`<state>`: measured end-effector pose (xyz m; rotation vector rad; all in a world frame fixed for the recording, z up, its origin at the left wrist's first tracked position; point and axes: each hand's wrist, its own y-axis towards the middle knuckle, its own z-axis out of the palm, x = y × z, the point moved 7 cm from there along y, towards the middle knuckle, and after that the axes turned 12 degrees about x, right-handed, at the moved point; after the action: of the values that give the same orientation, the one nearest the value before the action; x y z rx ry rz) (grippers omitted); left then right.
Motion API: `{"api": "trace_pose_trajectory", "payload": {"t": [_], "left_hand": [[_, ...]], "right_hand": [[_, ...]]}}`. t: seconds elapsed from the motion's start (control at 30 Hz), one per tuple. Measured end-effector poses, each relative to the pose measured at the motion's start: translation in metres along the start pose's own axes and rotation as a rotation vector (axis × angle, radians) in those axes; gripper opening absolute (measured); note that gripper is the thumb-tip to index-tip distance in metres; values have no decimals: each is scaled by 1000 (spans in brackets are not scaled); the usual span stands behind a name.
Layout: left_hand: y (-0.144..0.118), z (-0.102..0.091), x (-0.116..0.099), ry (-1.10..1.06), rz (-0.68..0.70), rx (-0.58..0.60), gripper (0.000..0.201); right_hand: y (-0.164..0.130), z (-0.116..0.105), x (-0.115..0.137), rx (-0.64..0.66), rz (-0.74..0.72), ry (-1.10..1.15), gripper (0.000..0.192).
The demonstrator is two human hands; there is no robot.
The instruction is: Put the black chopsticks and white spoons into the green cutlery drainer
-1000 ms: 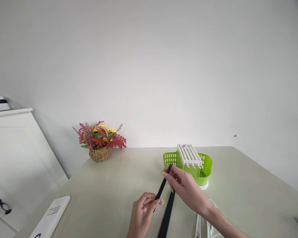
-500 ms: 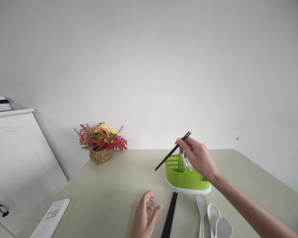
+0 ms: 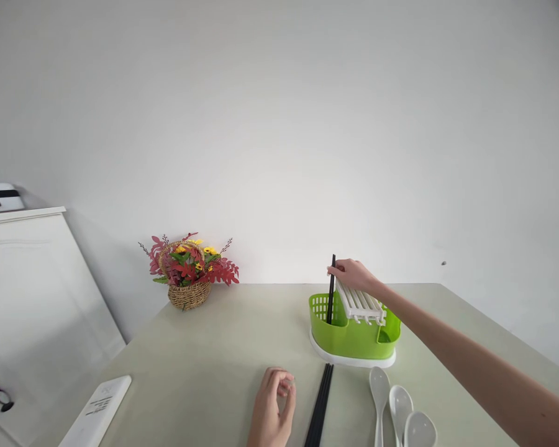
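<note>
My right hand [image 3: 353, 275] pinches a pair of black chopsticks [image 3: 331, 290] near their top ends. They stand nearly upright, their lower ends inside the left compartment of a green utensil caddy [image 3: 349, 344]. A white slatted rack [image 3: 361, 304] sits over the caddy's middle, just under my right wrist. My left hand [image 3: 274, 406] rests low over the table with fingers loosely curled, a gap showing inside the curl and nothing held. To its right lies a bundle of several black chopsticks [image 3: 319, 406]. Three white spoons [image 3: 400, 403] lie before the caddy.
A wicker basket [image 3: 189, 295] of artificial flowers stands at the table's back left. The white object with printed text [image 3: 97, 406] lies at the left edge. Beyond the table on the left is a white cabinet [image 3: 37, 298]. A plain wall rises behind.
My right hand has turned the chopsticks from slanted to nearly upright and lowered their ends into the caddy's left compartment. My left hand's fingers and thumb have curled closer together.
</note>
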<state>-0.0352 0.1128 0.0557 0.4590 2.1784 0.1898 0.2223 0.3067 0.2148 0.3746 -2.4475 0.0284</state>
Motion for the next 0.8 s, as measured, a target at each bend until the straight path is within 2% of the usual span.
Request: {"api": "trace_pose_trajectory", "payload": {"t": [0.07,0.17,0.23,0.3,0.43,0.5,0.57,0.67,0.8], "left_hand": [[0,1,0,9,2,11,19],[-1,3,-1,36,2,39,20],[-1,5,-3,63,-4,69,21],[-1,7,-7,95,-15,107,22],[-2,13,-19,202,-15,194,15],[-3,14,-23,264,-16,213,14],[-4,15,-25,294,-20,215,15],[-3,15,-24,299,-13,206,13],[-2,9,-22,349,-23,176,10]], "right_hand": [[1,-2,-4,-59,30,-12,30],[-13,-10,2,-235,33,-24,40],[-32,-12,16,-334,-29,-40,41],[-55,-6,37,-355,-155,-69,32],[-103,25,76,-203,-464,-150,16],[-126,44,89,-105,-630,-236,16],[-144,62,95,-22,-734,-324,19],[-158,79,93,82,-746,-386,23],[-166,90,87,223,-675,-405,27]]}}
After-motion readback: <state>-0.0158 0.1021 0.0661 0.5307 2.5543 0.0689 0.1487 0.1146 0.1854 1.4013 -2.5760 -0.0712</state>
